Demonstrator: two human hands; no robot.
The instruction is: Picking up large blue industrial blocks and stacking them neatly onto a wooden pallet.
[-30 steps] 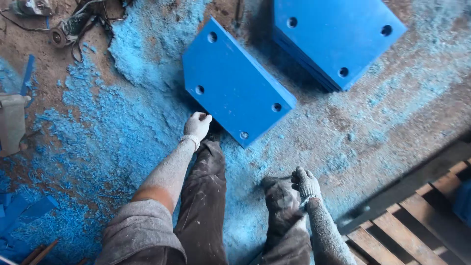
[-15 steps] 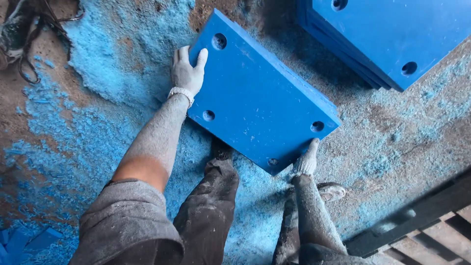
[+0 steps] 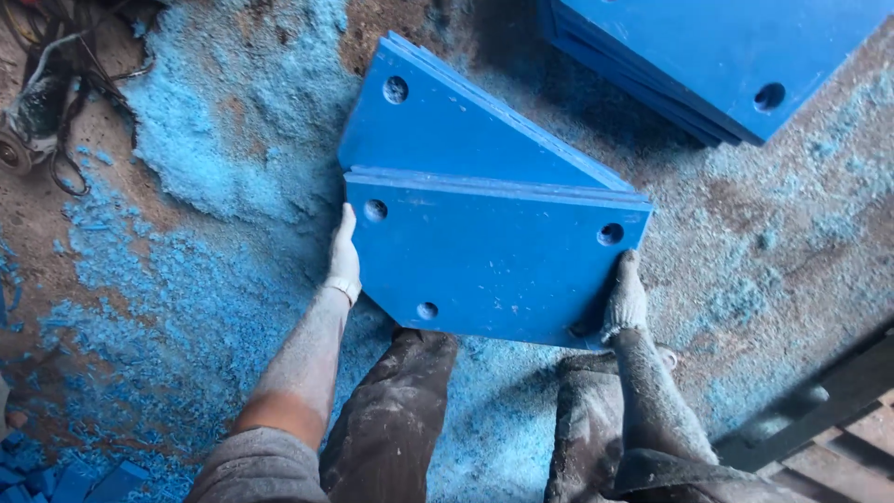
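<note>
A blue plate [image 3: 494,265] with bolt holes is gripped at both side edges and tilted up off a second blue plate [image 3: 447,126] lying beneath it. Its left edge is clasped by the left hand [image 3: 344,261], gloved; its lower right corner is clasped by the right hand [image 3: 624,298], also gloved. Blue shavings [image 3: 186,140] are spread over the dirt floor [image 3: 819,233]. A stack of blue plates [image 3: 708,56] is seen top right, tangled cables [image 3: 47,93] top left.

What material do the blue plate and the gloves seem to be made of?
Plate: probably hard plastic, smooth and matte, solid blue; matching blue shavings cover the floor. Gloves on left hand and right hand: knitted fabric, probably cotton, whitish and dusty.
</note>
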